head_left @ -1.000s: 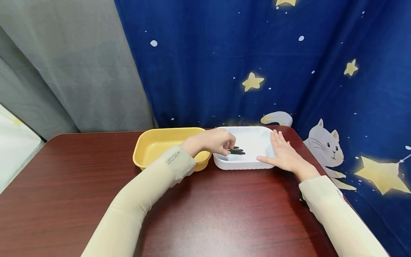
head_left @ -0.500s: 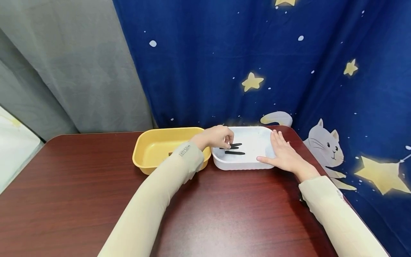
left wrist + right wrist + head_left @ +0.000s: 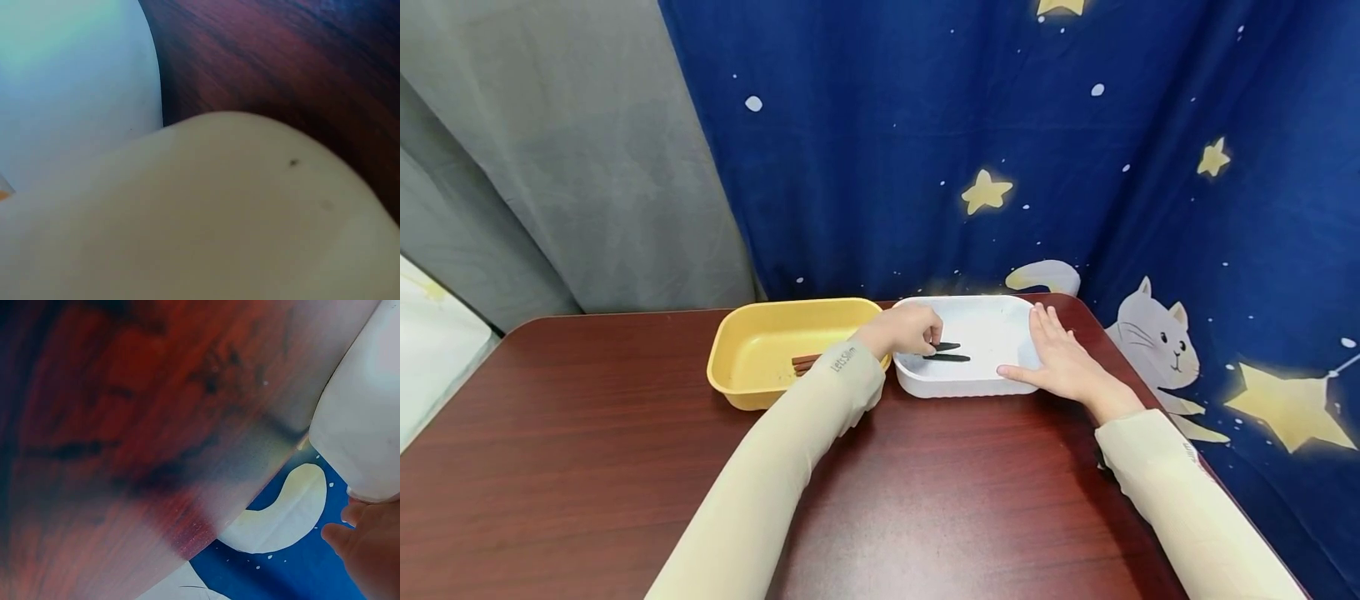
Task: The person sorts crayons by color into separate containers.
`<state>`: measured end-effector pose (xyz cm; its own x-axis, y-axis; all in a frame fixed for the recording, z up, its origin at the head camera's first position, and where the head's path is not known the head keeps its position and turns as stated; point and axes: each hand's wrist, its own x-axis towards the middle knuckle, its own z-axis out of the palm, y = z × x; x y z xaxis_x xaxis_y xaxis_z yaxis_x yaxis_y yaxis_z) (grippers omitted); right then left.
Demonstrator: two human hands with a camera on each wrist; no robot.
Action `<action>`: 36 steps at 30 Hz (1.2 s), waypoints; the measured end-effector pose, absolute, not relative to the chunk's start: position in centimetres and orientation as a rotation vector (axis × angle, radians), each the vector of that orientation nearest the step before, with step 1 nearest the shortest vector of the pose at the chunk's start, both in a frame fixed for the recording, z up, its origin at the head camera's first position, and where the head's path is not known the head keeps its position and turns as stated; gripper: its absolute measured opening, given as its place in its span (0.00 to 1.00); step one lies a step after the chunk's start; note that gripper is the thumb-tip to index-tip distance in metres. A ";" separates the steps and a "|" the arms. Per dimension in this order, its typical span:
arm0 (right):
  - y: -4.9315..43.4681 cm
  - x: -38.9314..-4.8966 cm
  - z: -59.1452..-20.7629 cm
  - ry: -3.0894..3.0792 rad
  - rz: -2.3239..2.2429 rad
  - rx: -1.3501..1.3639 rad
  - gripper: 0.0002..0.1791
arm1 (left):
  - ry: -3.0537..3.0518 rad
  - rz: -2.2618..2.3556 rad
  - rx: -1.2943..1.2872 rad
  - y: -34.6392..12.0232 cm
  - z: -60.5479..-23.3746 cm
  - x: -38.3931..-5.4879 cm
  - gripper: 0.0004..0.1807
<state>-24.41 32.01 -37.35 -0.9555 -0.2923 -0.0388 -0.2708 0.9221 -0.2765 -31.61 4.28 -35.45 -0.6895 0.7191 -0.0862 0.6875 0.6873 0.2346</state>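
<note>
In the head view my left hand [image 3: 913,327] reaches into the white plastic basin [image 3: 962,387]. Its fingers are curled, thumb and fingertips pinching the near end of a slim black pen-like stick [image 3: 950,346]. A second black stick [image 3: 950,357] lies just in front of that one on the basin floor. My right hand [image 3: 1060,360] rests at the basin's right end, fingers straight along the outer wall and thumb spread over the front rim. In the right wrist view, its fingertips touch the white wall. The left wrist view shows no fingertips.
A yellow basin [image 3: 737,390] stands left of the white one, close beside it. Several reddish-brown sticks [image 3: 802,361] lie inside, partly hidden by my left sleeve [image 3: 805,433]. Both basins sit near the far edge of the brown wooden table [image 3: 587,433]; a blue curtain [image 3: 865,167] hangs behind.
My left hand has shifted slightly left and closer in the white basin. The black sticks have moved apart, then fewer show. Brown sticks have come into view as the left forearm moved right.
</note>
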 end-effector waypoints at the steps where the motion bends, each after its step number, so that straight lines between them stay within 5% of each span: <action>1: 32.0 -24.4 -37.4 3.001 -0.418 -0.441 0.66 | 2.732 0.277 1.148 4.3 -35.5 -31.6 0.03; 23: 32.1 -24.8 -37.6 2.993 -0.430 -0.444 0.65 | 2.716 0.431 1.531 3.7 -30.6 -25.5 0.09; 36: 32.2 -24.9 -37.2 2.977 -0.439 -0.492 0.66 | 3.071 0.616 1.413 -9.0 -27.2 -19.9 0.12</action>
